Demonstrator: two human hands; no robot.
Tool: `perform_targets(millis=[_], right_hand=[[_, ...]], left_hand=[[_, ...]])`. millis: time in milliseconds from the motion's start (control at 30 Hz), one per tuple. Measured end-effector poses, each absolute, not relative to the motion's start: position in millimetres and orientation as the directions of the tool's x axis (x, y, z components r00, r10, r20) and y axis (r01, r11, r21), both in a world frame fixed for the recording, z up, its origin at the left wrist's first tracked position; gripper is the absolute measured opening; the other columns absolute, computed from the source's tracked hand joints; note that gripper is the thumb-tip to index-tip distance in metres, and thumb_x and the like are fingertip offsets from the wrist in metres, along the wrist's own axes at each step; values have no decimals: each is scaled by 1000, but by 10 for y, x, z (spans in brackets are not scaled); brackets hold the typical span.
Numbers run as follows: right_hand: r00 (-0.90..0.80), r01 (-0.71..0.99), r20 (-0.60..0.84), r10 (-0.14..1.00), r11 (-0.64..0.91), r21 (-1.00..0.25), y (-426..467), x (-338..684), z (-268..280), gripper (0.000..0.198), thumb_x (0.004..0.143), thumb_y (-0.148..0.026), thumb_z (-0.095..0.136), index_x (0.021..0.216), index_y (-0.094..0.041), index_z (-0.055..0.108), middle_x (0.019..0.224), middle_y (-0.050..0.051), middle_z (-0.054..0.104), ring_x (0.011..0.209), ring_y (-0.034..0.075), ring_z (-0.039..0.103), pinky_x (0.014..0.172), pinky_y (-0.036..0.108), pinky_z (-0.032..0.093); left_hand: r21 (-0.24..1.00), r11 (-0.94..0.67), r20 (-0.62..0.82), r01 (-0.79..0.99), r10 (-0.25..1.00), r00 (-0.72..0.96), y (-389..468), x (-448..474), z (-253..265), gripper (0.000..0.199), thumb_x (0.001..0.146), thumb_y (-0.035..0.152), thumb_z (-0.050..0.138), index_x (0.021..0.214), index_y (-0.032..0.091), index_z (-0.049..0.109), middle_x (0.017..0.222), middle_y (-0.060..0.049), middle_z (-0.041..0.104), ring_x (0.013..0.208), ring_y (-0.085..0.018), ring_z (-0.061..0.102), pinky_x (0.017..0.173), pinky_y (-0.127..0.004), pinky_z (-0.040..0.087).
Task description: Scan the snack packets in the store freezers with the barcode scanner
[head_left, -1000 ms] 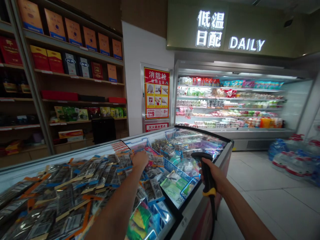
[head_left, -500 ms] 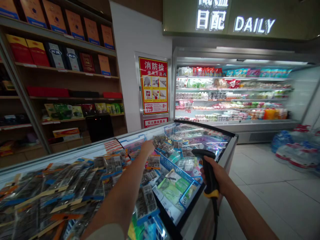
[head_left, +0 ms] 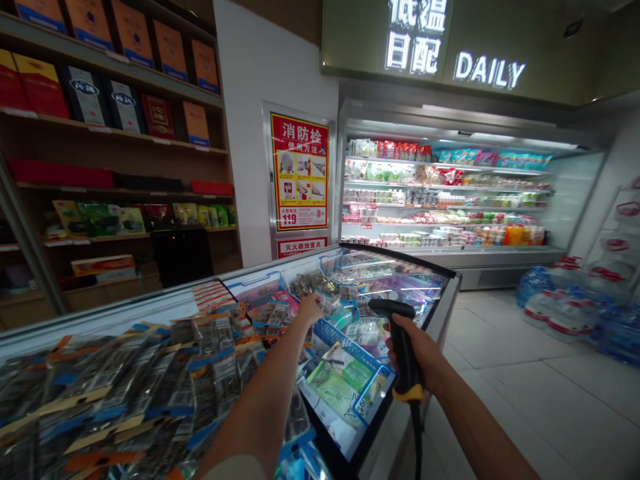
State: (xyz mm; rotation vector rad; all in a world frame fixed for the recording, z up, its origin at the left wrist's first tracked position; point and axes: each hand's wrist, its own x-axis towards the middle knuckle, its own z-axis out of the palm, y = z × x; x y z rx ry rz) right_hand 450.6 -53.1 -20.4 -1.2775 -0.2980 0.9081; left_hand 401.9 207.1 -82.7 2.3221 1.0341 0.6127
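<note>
My right hand (head_left: 417, 347) is wrapped round the grip of a black and yellow handheld barcode scanner (head_left: 393, 308), whose cord hangs down. My left hand (head_left: 310, 310) reaches over the glass-topped freezer among small flat packets, by a blue plastic basket (head_left: 345, 337). Its fingers are mostly hidden behind the back of the hand, so I cannot make out whether they grip anything. Many clear packets of dark food (head_left: 145, 373), edged in blue and orange, lie heaped under and left of my forearm. A green and white bag (head_left: 337, 380) lies right of the forearm, in the freezer.
The freezer's metal rim (head_left: 445, 300) runs along the right. Behind stands a lit chilled cabinet (head_left: 450, 250) with stocked shelves. Large water bottles (head_left: 555, 313) stand on the tiled floor (head_left: 485, 347). Shelves of boxes (head_left: 173, 127) rise at left, beside a red fire-hydrant poster (head_left: 300, 170).
My left hand has moved slightly right over the packets. The scanner, still in my right hand, appears a little further left as the view has turned right and tilted up.
</note>
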Motion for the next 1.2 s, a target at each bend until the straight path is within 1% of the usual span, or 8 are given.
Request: perform_targets(millis=[133,200,333,500,733,967,1100,1200], right_hand=[[589,-399,-246,770,12,-917,-518,4291,-81,24,71,-41,48,70,-16,48,42,-3,49,32,9,46,30,18,34],[571,-402,-243,784,9,-916,-537,4208,-15,25,71,-41,47,70,-16,48,42,-3,49,32,9,46,30,18,34],[532,-410,-226,816,15,-912,-605,4109,84,26,70,-43,47,69,-17,48,43,-3,49,33,9,46,30,19,34],[483,-446,-238,842,2,-895,-692,4039,151,27,70,-43,46,72,-17,48,42,-3,48,33,9,45,31,19,34],[475,-436,-251,843,-22,-900,-758,3963,186,27,70,-44,45,70,-17,47,42,-4,48,32,10,45,31,19,33],[485,-407,-236,842,-21,-913,-757,3873,251,26,70,-43,45,71,-17,48,41,-4,48,32,10,45,30,19,33],[531,-384,-222,818,-1,-923,-777,3946,232,26,70,-42,47,71,-17,48,42,-3,49,33,9,46,31,19,34],[591,-372,-216,777,25,-928,-819,4079,171,26,69,-42,49,71,-17,48,42,-4,49,34,9,46,31,19,34]], left_hand=[[860,-442,245,255,796,553,1914,3880,-763,34,51,4,54,82,15,54,81,-2,56,62,-12,51,53,-21,39],[920,-381,284,90,809,515,1828,3812,-705,32,51,4,54,80,16,52,79,0,55,60,-10,49,52,-20,38],[929,-349,360,-119,790,496,1681,3680,-583,30,47,3,54,74,16,51,68,3,51,59,-8,46,53,-19,36],[914,-336,406,-227,764,502,1531,3561,-492,27,46,5,54,70,16,49,66,3,49,59,-8,45,53,-19,36],[903,-364,429,-229,739,520,1430,3494,-450,24,44,6,56,63,16,45,60,6,42,58,-7,41,53,-17,33],[904,-371,425,-213,725,542,1420,3446,-435,25,45,7,54,63,17,40,58,7,41,55,-6,40,52,-17,32],[885,-465,402,-11,754,520,1554,3378,-476,23,45,6,53,61,17,41,56,6,40,55,-7,40,52,-18,31],[802,-554,384,225,766,516,1725,3263,-501,20,47,6,53,60,16,44,57,4,45,57,-9,43,55,-20,33]])
